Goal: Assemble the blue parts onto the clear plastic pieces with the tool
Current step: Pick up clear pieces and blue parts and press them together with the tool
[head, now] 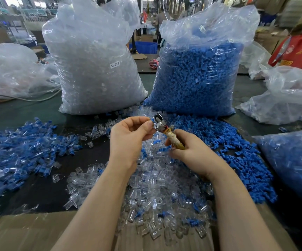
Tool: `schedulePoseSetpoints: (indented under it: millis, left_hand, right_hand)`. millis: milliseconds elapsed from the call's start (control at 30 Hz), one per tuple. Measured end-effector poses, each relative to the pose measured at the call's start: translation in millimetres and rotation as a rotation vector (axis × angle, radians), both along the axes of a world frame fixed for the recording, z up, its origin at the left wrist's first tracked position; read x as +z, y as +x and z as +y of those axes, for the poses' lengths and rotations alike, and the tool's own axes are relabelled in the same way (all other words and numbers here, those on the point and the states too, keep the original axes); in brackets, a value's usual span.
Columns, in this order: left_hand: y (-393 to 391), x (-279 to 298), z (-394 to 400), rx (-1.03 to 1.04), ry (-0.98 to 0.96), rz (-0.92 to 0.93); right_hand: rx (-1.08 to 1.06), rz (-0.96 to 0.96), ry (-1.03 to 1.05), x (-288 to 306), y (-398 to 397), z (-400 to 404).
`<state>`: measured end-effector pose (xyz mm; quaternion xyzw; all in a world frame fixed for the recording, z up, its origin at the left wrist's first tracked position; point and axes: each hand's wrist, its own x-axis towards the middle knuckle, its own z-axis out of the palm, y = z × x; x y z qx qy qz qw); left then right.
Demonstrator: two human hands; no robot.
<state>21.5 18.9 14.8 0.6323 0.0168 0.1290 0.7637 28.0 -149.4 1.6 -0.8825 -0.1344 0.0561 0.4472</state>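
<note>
My right hand [188, 149] grips the tape-wrapped handle of a small tool [164, 127] with a metal head, held up over the table. My left hand [130, 134] pinches a small piece with a blue part [152, 121] against the tool's metal head. Below my hands lies a heap of loose clear plastic pieces [155, 192]. Loose blue parts [237, 156] spread to the right. A pile of clear pieces with blue parts in them [20, 151] covers the left side of the table.
A tall bag of clear pieces [96, 69] and a tall bag of blue parts [199, 73] stand at the back. More plastic bags [291, 98] lie right and left. Cardboard [29, 232] covers the near edge. A red bag [298, 51] sits far right.
</note>
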Motion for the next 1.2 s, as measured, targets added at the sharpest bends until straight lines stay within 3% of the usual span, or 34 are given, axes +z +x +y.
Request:
schedulePoseSetpoints:
  millis: [533, 733, 800, 933, 1033, 1200]
  left_hand:
    - [-1, 2, 1, -0.021, 0.012, 0.012]
    - [3, 1, 3, -0.015, -0.079, 0.099]
    - [5, 0, 9, 0.029, -0.194, 0.171]
    - [13, 2, 45, 0.232, -0.633, 0.257]
    - [14, 2, 76, 0.423, -0.919, 0.236]
    - [6, -2, 107, 0.609, -1.269, 0.093]
  right_hand:
    - [-0.021, -0.037, -0.043, -1, -1, 3]
    - [-0.031, -0.071, -0.092, -2, -1, 7]
    - [-0.061, -0.094, -0.123, -3, 1, 8]
    - [-0.249, -0.124, -0.233, -7, 6, 1]
    - [-0.427, -0.145, -0.425, -8, 7, -5]
    - [-0.617, -0.017, -0.491, -8, 5, -7]
